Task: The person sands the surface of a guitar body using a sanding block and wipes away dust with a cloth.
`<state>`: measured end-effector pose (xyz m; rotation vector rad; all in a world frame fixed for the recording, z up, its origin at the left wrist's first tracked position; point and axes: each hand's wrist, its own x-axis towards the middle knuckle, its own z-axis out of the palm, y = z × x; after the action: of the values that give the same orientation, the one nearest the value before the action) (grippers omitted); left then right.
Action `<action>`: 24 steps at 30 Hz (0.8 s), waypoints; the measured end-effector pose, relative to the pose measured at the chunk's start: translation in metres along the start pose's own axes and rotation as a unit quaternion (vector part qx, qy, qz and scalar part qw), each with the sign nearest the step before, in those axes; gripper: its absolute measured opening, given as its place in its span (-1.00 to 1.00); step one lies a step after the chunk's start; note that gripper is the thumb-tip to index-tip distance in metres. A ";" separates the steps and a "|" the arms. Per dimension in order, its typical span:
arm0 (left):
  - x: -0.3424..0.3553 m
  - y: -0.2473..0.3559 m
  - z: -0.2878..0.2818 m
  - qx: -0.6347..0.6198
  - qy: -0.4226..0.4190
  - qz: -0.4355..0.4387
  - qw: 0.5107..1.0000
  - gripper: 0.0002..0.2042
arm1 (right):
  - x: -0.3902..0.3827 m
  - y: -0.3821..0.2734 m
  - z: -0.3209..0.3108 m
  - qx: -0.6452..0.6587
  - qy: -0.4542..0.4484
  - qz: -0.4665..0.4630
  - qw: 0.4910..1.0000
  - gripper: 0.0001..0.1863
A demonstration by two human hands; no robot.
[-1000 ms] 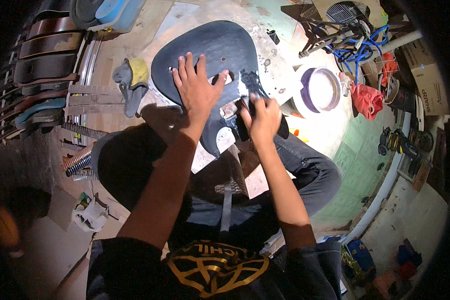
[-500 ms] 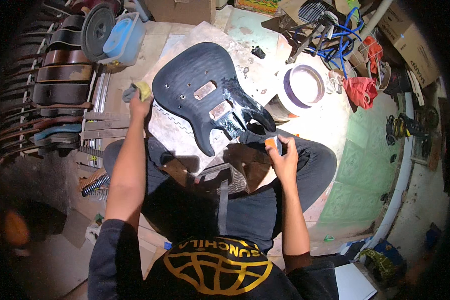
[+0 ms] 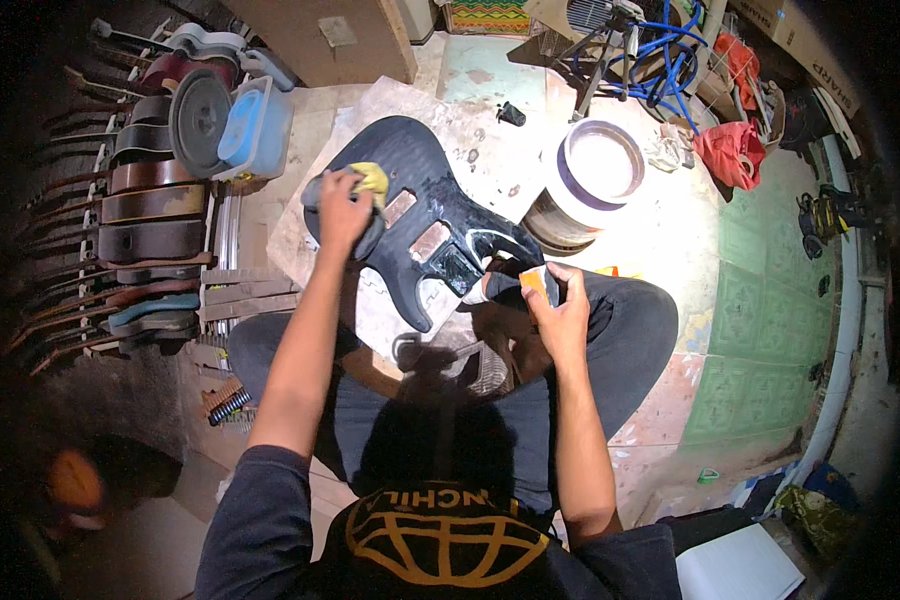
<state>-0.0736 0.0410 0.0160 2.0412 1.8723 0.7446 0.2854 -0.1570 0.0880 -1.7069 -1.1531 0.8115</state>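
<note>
The left hand (image 3: 342, 215) curls round a bunched grey-and-yellow cloth (image 3: 373, 180), held over the left side of a black guitar body (image 3: 400, 148); whether it presses down I cannot tell. The body lies flat beneath that hand and stretches rightward, one horn ending near the right hand (image 3: 564, 318), which pinches an orange-and-white pad (image 3: 535, 283) between thumb and fingers. Under the body is a pale, stained board (image 3: 482, 150). A bucket (image 3: 560, 225) stands ahead of the right hand, a red bag (image 3: 728, 158) farther off to its right. Well left of the left hand are stacked guitars (image 3: 150, 207).
</note>
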 end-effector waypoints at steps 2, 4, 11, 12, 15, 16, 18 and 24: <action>0.000 0.012 0.035 0.044 0.052 0.038 0.997 -0.49 | 0.001 -0.002 0.006 0.012 -0.002 0.000 1.000 -0.54; 0.007 0.046 0.050 0.044 -0.029 0.070 0.996 -0.44 | 0.001 0.004 0.005 0.019 0.002 0.012 1.000 -0.54; -0.026 0.105 0.061 0.024 -0.159 0.190 0.969 -0.44 | 0.006 0.000 0.006 0.021 -0.005 0.055 0.998 -0.53; -0.032 0.107 0.059 0.026 -0.172 0.199 0.964 -0.44 | 0.007 0.000 0.007 0.029 -0.003 0.053 0.998 -0.53; -0.065 0.126 0.054 -0.008 -0.182 0.192 0.964 -0.40 | 0.007 0.001 0.008 0.024 -0.012 0.059 0.998 -0.51; -0.074 0.133 0.053 -0.023 -0.188 0.193 0.963 -0.39 | 0.007 0.000 0.008 0.015 -0.012 0.054 0.998 -0.50; -0.090 0.140 0.054 -0.041 -0.190 0.188 0.963 -0.38 | 0.005 0.000 0.006 0.014 -0.015 0.053 0.998 -0.49; -0.139 0.157 0.057 -0.098 -0.209 0.249 0.941 -0.44 | 0.005 0.002 0.001 0.015 0.003 0.043 0.999 -0.49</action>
<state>0.0849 -0.1076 0.0250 2.3316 1.0227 0.5187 0.2872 -0.1520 0.0852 -1.7429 -1.0639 0.8727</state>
